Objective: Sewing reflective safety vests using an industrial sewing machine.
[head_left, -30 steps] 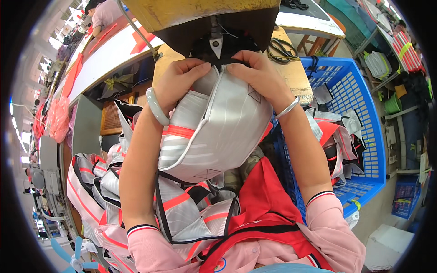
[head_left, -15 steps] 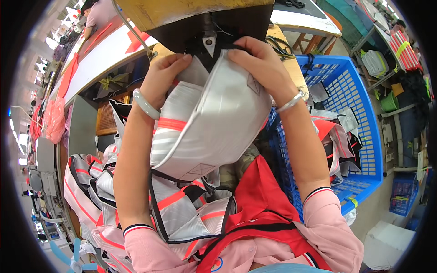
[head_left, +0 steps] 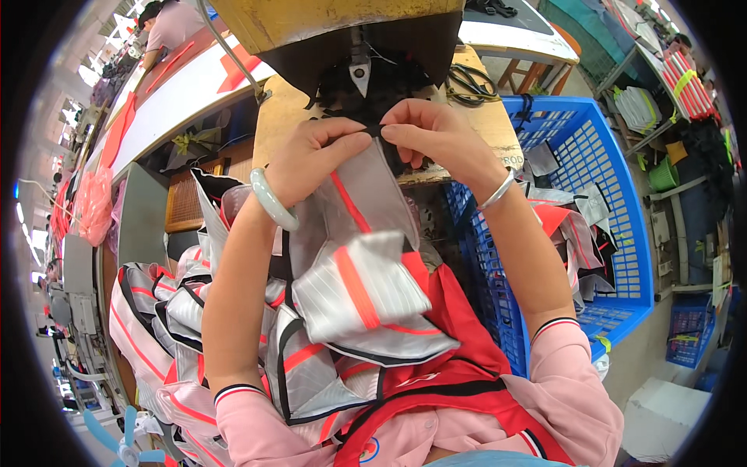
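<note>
My left hand [head_left: 315, 159] and my right hand [head_left: 443, 144] are close together at the front of a machine with a black lower face [head_left: 311, 70]. Each pinches the black-edged top of a silver-grey fabric piece [head_left: 377, 183] between thumb and fingers. From there the piece hangs toward my lap, showing a coral stripe; its lower part is blurred. The machine's pointed metal tip [head_left: 359, 75] sits just beyond my fingers, apart from them. More silver-grey pieces with coral stripes and black edging [head_left: 323, 370] lie across my lap, under the hanging one.
A heap of similar fabric pieces [head_left: 144, 327] rises at my left. On my right stands a blue plastic basket [head_left: 634, 226] with more pieces inside. Black cable [head_left: 472, 84] lies coiled on the wooden tabletop [head_left: 288, 109]. Another person [head_left: 175, 31] works at the far left.
Both hands have come nearer to me and closer together, away from the metal tip. The fabric piece has dropped from its raised, spread position and now hangs from the pinched edge.
</note>
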The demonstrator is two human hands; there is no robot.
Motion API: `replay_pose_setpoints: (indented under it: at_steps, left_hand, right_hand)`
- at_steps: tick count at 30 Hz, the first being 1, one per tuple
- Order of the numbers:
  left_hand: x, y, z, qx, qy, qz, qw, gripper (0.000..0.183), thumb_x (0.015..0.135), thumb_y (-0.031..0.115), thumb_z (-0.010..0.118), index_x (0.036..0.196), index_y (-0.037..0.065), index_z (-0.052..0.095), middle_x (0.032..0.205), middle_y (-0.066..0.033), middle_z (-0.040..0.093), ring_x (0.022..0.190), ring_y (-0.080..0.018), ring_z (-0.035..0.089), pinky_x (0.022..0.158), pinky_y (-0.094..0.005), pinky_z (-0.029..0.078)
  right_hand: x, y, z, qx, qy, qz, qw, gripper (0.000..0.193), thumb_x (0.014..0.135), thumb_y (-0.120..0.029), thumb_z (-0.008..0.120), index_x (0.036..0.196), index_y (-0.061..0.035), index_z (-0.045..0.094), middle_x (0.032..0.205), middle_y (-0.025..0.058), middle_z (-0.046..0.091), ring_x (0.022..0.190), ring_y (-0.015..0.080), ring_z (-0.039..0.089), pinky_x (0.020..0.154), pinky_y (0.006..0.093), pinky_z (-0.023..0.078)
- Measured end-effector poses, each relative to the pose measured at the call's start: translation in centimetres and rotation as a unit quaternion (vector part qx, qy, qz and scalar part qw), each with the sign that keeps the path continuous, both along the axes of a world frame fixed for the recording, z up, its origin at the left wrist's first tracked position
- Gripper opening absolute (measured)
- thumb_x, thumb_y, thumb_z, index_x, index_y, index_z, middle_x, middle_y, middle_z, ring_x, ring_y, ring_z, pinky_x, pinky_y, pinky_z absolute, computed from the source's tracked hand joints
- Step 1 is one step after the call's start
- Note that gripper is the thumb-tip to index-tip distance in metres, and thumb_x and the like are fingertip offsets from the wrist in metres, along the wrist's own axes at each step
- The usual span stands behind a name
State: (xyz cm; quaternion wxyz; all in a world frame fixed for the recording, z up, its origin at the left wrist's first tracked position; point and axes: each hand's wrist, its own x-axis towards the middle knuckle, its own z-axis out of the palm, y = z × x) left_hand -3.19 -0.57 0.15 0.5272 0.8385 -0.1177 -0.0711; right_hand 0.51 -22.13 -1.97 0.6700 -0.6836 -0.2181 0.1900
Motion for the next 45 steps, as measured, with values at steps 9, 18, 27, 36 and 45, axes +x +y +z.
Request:
replay_pose_setpoints:
  at_steps: [9, 18, 27, 36, 45]
  left_hand:
    - [2.1, 0.4, -0.1, 0.041, -0.008, 0.01, 0.999, 0.026, 0.09, 0.022, 0.067, 0.101, -0.002, 0.068, 0.084, 0.0049, 0.06, 0.078, -0.0027, 0.05, 0.07, -0.0198, 0.042]
    - [3.2, 1.1, -0.3, 0.02, -0.005, 0.051, 0.998, 0.034, 0.086, 0.026, 0.067, 0.1, -0.005, 0.067, 0.081, -0.0012, 0.064, 0.074, -0.0074, 0.054, 0.067, -0.0231, 0.044]
    - [3.2, 0.6, -0.2, 0.006, -0.02, 0.078, 0.997, 0.032, 0.087, 0.023, 0.067, 0.101, -0.005, 0.066, 0.083, -0.0009, 0.064, 0.075, -0.0065, 0.053, 0.067, -0.0215, 0.043]
    - [3.3, 0.2, -0.7, -0.113, -0.008, 0.108, 0.988, 0.025, 0.088, 0.019, 0.067, 0.101, -0.002, 0.067, 0.085, -0.0002, 0.065, 0.078, -0.0066, 0.055, 0.07, -0.0209, 0.043]
    - [0.7, 0.6, -0.4, -0.043, 0.038, 0.036, 0.998, 0.023, 0.09, 0.016, 0.066, 0.106, -0.001, 0.065, 0.092, 0.002, 0.064, 0.084, -0.0056, 0.056, 0.079, -0.0208, 0.044]
  right_hand:
    - [1.5, 1.1, -0.8, 0.041, 0.004, -0.043, 0.998, 0.019, 0.087, -0.022, 0.064, 0.089, -0.0033, 0.061, 0.069, -0.004, 0.053, 0.063, 0.0049, 0.05, 0.056, 0.0207, 0.04]
    - [2.6, 2.9, -1.9, 0.094, -0.002, -0.07, 0.993, 0.015, 0.086, -0.019, 0.063, 0.087, -0.0038, 0.061, 0.069, -0.0039, 0.053, 0.061, 0.0051, 0.047, 0.056, 0.0212, 0.037]
    - [3.2, 3.0, -2.1, 0.129, 0.019, -0.072, 0.989, 0.012, 0.086, -0.017, 0.063, 0.087, -0.0049, 0.062, 0.068, -0.0039, 0.052, 0.06, 0.0054, 0.046, 0.056, 0.021, 0.038]
    - [3.2, 3.7, -1.9, 0.211, 0.119, -0.084, 0.967, 0.012, 0.086, -0.017, 0.064, 0.087, -0.0055, 0.061, 0.072, -0.0038, 0.053, 0.06, 0.0058, 0.048, 0.057, 0.0196, 0.039]
    - [2.2, -0.9, -3.3, -0.013, -0.211, -0.185, 0.96, 0.033, 0.091, -0.026, 0.063, 0.107, 0.0025, 0.066, 0.091, 0.0088, 0.069, 0.085, 0.0199, 0.064, 0.077, 0.0304, 0.051]
